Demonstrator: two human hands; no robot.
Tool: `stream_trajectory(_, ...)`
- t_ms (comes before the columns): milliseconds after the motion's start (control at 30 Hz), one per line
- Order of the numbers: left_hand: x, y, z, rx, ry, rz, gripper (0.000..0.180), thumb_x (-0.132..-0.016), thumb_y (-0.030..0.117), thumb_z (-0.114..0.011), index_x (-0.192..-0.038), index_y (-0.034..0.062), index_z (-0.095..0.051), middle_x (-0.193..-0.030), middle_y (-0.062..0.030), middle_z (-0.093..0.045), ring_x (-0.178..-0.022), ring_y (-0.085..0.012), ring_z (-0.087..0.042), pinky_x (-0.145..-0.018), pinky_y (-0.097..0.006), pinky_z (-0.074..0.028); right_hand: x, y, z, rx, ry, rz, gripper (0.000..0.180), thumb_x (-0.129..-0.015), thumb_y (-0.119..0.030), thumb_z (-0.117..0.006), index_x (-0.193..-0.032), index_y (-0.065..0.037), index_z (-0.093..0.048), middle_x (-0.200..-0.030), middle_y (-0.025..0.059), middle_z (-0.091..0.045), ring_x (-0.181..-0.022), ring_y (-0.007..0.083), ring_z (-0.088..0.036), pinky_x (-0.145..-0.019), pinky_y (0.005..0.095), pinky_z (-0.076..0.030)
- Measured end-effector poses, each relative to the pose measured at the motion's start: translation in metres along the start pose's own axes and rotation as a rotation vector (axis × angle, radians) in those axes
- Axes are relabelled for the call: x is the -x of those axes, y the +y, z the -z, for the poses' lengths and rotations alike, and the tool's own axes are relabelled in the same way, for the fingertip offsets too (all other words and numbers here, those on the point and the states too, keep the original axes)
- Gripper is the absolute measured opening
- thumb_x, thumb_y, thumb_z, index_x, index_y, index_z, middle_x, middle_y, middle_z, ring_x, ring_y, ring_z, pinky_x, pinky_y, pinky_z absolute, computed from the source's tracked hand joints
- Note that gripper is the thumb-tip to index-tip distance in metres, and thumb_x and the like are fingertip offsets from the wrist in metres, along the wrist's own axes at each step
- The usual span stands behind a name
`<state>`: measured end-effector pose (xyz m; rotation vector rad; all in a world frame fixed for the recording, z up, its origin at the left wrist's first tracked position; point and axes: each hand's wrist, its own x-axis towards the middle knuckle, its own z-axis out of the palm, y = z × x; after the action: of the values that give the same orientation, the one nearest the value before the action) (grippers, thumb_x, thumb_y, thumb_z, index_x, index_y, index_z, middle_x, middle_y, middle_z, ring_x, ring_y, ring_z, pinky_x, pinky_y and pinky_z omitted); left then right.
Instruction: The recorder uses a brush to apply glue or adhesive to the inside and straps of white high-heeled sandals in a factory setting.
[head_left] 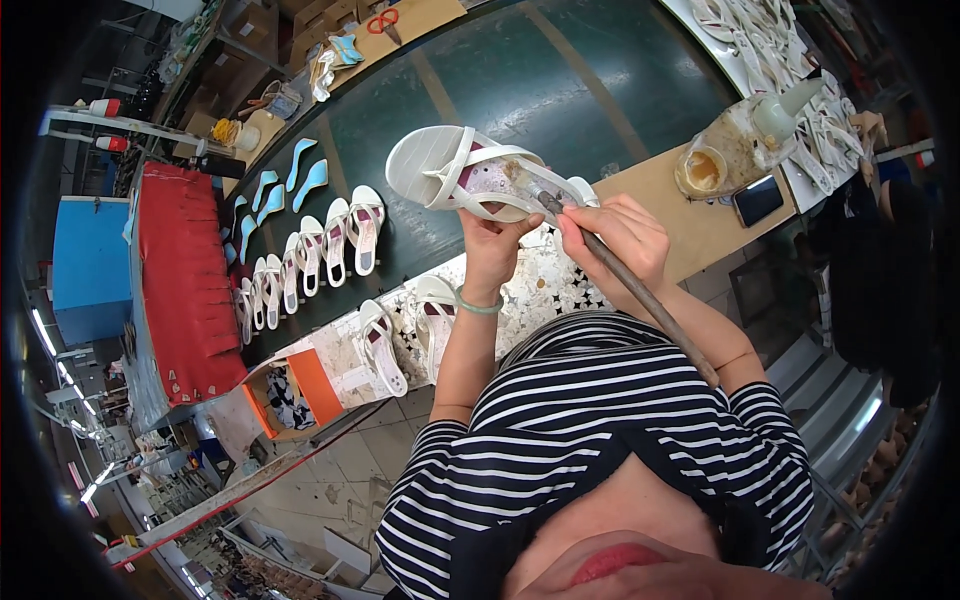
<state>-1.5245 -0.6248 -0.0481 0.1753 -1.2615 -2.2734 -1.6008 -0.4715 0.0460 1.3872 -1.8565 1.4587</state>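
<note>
Our left hand (490, 240) grips the white sandal (470, 175) aloft over the counter (700, 225) | right hand (615, 230) pinches a brush (640, 290), tip at the insole | likely mid-gluing | two sandals (405, 335) wait nearby, a row (310, 255) sits on the belt

A dark phone screen (757, 199) lies on the brown board; possibly cardboard boxes (325, 14) far left
</note>
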Motion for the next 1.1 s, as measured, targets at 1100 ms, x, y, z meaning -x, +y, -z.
stream_trajectory(1100, 0.007, 0.025, 0.012, 0.087, 0.013, -0.080, 0.077, -0.070, -0.017, -0.071, -0.136, 0.0063, -0.037, -0.131, -0.0138, -0.051, -0.121, -0.0328, -0.054, -0.101, -0.044, -0.048, 0.011, -0.009, 0.058, -0.141, -0.205, -0.611, 0.006, -0.078, 0.001, -0.073, -0.082, 0.003, -0.068, -0.071, 0.0075, -0.069, -0.058, 0.0146, -0.063, -0.051, 0.0245, -0.045)
